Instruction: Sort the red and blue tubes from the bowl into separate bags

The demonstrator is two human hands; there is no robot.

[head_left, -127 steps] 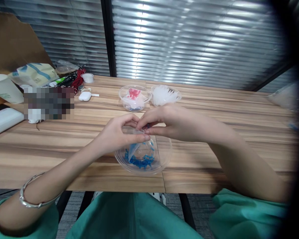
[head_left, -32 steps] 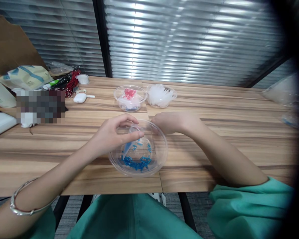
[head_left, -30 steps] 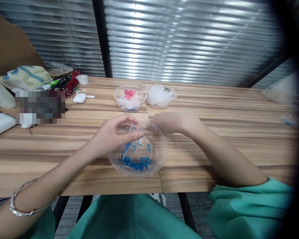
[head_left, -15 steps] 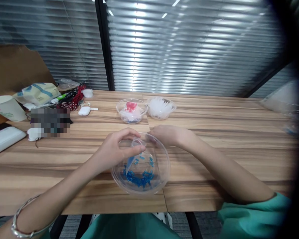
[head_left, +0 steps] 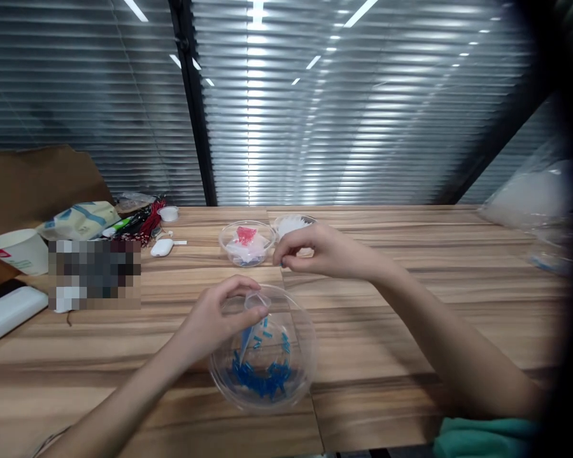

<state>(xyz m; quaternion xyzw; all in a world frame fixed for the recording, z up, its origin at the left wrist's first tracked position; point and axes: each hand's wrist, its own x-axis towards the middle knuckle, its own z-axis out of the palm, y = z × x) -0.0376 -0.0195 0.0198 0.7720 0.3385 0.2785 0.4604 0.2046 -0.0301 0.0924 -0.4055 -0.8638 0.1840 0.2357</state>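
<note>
My left hand (head_left: 224,318) is closed on a translucent plastic cone (head_left: 249,331), thumb and fingers around its wide end. The cone points down into a clear plastic bowl (head_left: 310,356), and blue shows through its wall. Small blue tube-like pieces (head_left: 267,380) lie in the bowl, mostly heaped along its near side. My right hand (head_left: 310,251) hovers beyond the bowl, fingertips pinched together. A tiny blue piece (head_left: 282,263) seems to show at the fingertips, mostly hidden. Behind that hand is a bowl of white pieces (head_left: 293,224), partly covered from view.
A clear bowl with red and white contents (head_left: 246,245) stands beyond my hands. At the left are an earbud case (head_left: 162,247), a paper cup (head_left: 19,251), red and black cords (head_left: 153,222) and a white box (head_left: 9,315). Plastic bags (head_left: 535,191) lie far right.
My right hand has lifted from the bowl's far right rim and moved up over the table. My left hand still holds the cone. The whole view has tilted upward.
</note>
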